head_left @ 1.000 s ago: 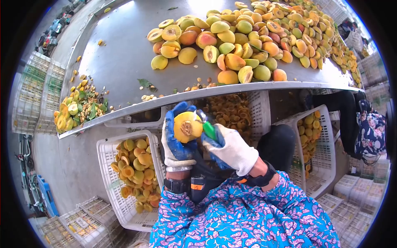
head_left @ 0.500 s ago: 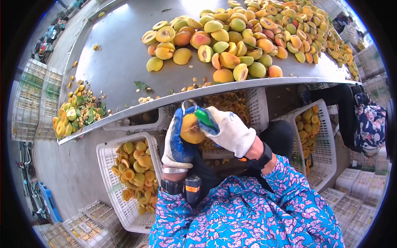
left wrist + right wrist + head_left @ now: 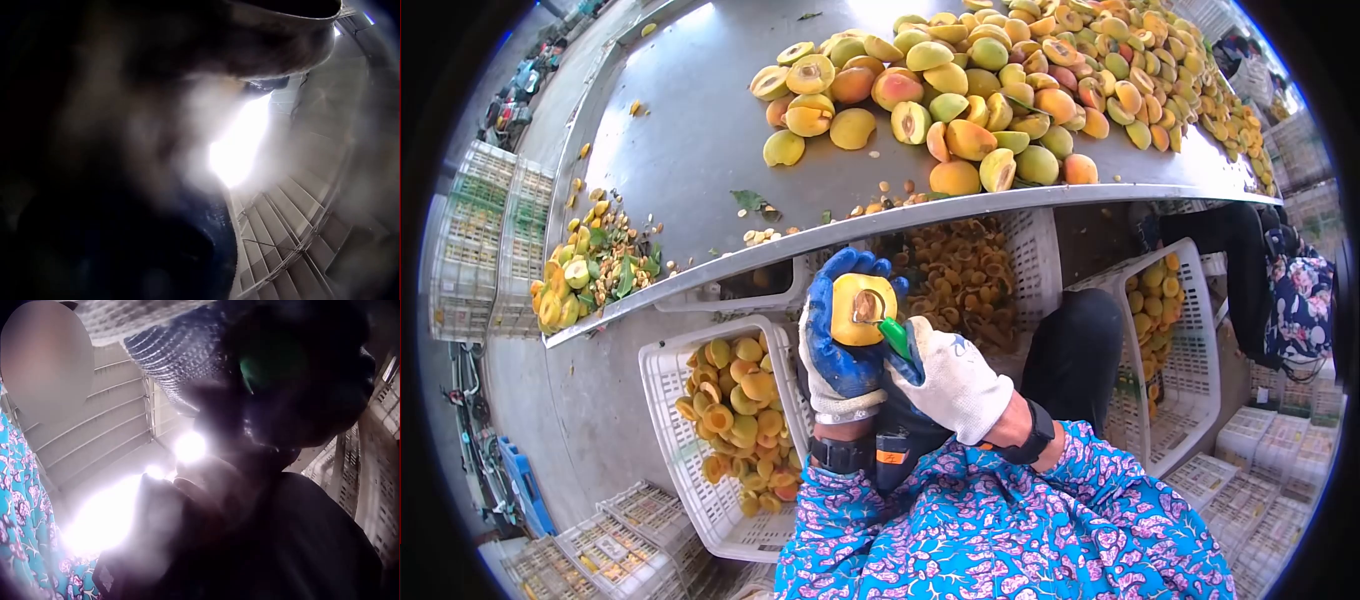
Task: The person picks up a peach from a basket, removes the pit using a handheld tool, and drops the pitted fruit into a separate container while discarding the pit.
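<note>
In the head view my gloved left hand (image 3: 828,362) holds a yellow peach half (image 3: 847,325) in its palm, blue-coated fingers behind it. The cut face is turned up, with the brown pit (image 3: 866,305) still in the flesh and a curved dark line along the pit's right side. My gloved right hand (image 3: 957,382) grips a green-handled pitting tool (image 3: 894,338), its thin metal end at the lower edge of the pit. The left wrist view is dark and blurred. The right wrist view shows the knit glove (image 3: 181,353) and a dim bit of the green handle (image 3: 272,362).
Many peach halves (image 3: 960,140) are heaped on the metal table (image 3: 690,130), whose raised rim lies just beyond my hands. Leaves and scraps (image 3: 615,260) lie at its left corner. White crates (image 3: 662,400) of fruit stand left, under the table and right. Another person's leg (image 3: 1235,240) is at right.
The peach half tipped sideways, then turned back with its cut face up. The tool's metal loop went from the fruit's upper right over its top and down to the lower right of the pit.
</note>
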Demonstrator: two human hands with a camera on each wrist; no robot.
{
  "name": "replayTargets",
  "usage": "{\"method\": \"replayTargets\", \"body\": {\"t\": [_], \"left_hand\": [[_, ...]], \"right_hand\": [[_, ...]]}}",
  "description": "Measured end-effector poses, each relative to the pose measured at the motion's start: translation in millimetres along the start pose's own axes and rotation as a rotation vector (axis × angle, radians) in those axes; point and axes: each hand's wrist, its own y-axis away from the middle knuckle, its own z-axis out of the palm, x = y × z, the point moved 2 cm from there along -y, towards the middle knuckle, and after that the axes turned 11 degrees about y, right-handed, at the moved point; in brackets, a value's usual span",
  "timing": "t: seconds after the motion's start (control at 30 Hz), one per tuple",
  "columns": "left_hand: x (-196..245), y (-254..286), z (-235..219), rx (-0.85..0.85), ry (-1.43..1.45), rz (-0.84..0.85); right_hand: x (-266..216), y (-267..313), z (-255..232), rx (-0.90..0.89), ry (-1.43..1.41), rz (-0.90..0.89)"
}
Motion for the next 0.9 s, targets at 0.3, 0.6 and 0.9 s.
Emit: {"method": "replayTargets", "body": {"t": [0.3, 0.6, 0.9], "left_hand": [[0, -2, -1, 0.012, -0.023, 0.000], [-7, -6, -5, 0.052, -0.095, 0.020], [-10, -9, -7, 0.105, -0.008, 0.007]], "right_hand": [[3, -3, 9, 0.037, 0.035, 0.002], [9, -7, 18, 0.042, 0.029, 0.011], [9, -10, 19, 0.092, 0.026, -0.023]]}}
